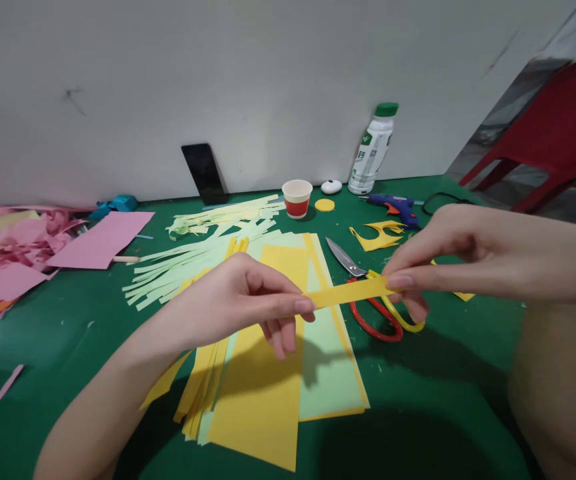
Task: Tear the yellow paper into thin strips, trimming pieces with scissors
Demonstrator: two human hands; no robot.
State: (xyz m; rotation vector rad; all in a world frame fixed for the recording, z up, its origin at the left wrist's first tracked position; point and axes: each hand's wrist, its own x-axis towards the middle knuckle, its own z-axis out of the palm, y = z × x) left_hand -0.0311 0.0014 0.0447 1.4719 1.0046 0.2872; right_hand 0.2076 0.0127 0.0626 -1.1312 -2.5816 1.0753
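Observation:
A short yellow paper strip point(351, 292) is stretched level between my two hands, above the table. My left hand point(263, 300) pinches its left end between thumb and fingers. At the other end, my right hand point(413, 273) grips it the same way. Beneath them lie a yellow paper sheet point(263, 400) and pale green sheets point(328, 373). Several cut yellow strips point(203, 380) rest along the left side of the pile, partly hidden by my left arm. Scissors with red and yellow handles point(375, 327) lie half open below my right hand.
Fringed green paper point(161, 273) spreads behind my left hand. Pink paper scraps point(18, 247) cover the far left. Along the wall stand a black phone point(204, 173), a paper cup point(297, 200) and a bottle point(374, 153). A blue glue gun point(395, 207) lies at right, near yellow offcuts point(375, 237).

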